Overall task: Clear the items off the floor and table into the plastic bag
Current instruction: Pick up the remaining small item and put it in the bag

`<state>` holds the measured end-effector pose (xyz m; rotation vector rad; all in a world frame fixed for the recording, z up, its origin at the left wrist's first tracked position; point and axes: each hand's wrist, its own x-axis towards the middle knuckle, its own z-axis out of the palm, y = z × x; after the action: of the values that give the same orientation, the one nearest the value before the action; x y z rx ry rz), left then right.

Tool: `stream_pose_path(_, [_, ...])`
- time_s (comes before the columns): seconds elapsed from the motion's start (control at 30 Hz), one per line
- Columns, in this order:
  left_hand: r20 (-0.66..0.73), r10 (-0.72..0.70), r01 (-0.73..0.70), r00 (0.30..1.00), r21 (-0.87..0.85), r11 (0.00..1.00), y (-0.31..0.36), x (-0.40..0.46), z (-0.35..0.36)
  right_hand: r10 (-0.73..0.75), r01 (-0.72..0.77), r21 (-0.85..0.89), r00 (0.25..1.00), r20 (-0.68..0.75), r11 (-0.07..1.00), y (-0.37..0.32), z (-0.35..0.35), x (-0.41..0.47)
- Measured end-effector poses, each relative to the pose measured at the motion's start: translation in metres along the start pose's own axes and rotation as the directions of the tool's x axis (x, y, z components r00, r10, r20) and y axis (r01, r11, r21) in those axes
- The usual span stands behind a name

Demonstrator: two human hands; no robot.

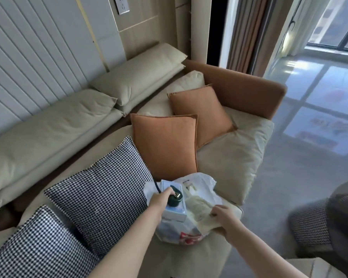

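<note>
Left hand [161, 197] grips a green item [174, 198] over the plastic bag [189, 213]; right hand [222, 214] pinches its rim.

Both bare forearms reach forward and down from the lower edge of view, converging. The left hand [162, 197] is farther out, its fingers curled over a small dark green thing, knuckles up. The right hand [222, 214], nearer and to the right of it, pinches a plastic edge between thumb and fingers.
</note>
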<state>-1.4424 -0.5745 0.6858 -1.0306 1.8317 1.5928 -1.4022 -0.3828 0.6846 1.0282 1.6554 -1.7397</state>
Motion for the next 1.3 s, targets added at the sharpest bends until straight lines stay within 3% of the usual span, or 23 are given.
stream_pose_path(0.13, [0.047,-0.027,0.023,0.999,0.084,0.996,0.018,0.015,0.01,0.068,-0.062,0.073,0.994,-0.08,0.995,-0.003,0.014,0.017])
stream_pose_path(0.3, [-0.013,-0.107,0.107,0.994,0.105,0.989,0.021,0.049,0.028,0.094,-0.079,0.116,0.988,-0.127,0.99,-0.02,0.022,0.041])
stream_pose_path(0.4, [-0.057,-0.184,0.188,0.981,0.086,0.978,0.022,0.065,0.034,0.088,-0.085,0.024,0.985,-0.149,0.996,-0.024,0.025,0.064])
stream_pose_path(0.53, [-0.116,-0.236,0.243,0.965,0.05,0.969,0.021,0.087,0.038,0.003,-0.038,-0.336,0.995,-0.104,0.941,-0.027,0.029,0.102])
stream_pose_path(0.8, [-0.152,-0.385,0.366,0.91,-0.14,0.92,0.004,0.113,0.045,0.127,-0.121,-0.365,0.992,-0.006,0.923,-0.057,0.057,0.146])
stream_pose_path(0.87, [-0.131,-0.434,0.402,0.891,-0.213,0.89,0.007,0.121,0.047,0.092,-0.083,-0.465,0.996,-0.003,0.881,-0.059,0.061,0.157])
stream_pose_path(0.93, [-0.108,-0.468,0.425,0.877,-0.277,0.862,0.006,0.132,0.049,-0.023,0.013,-0.658,1.0,-0.006,0.753,-0.059,0.061,0.17])
stream_pose_path(1.07, [-0.135,-0.488,0.428,0.862,-0.32,0.845,-0.012,0.15,0.049,-0.235,0.226,-0.922,0.96,0.155,0.315,-0.053,0.06,0.186])
stream_pose_path(1.17, [-0.157,-0.462,0.406,0.873,-0.292,0.866,-0.022,0.153,0.048,-0.259,0.322,-0.946,0.912,0.318,-0.029,-0.046,0.057,0.189])
stream_pose_path(1.3, [-0.274,-0.375,0.38,0.886,-0.034,0.924,-0.023,0.136,0.038,-0.347,0.401,-0.872,0.805,0.482,-0.28,-0.042,0.043,0.184])
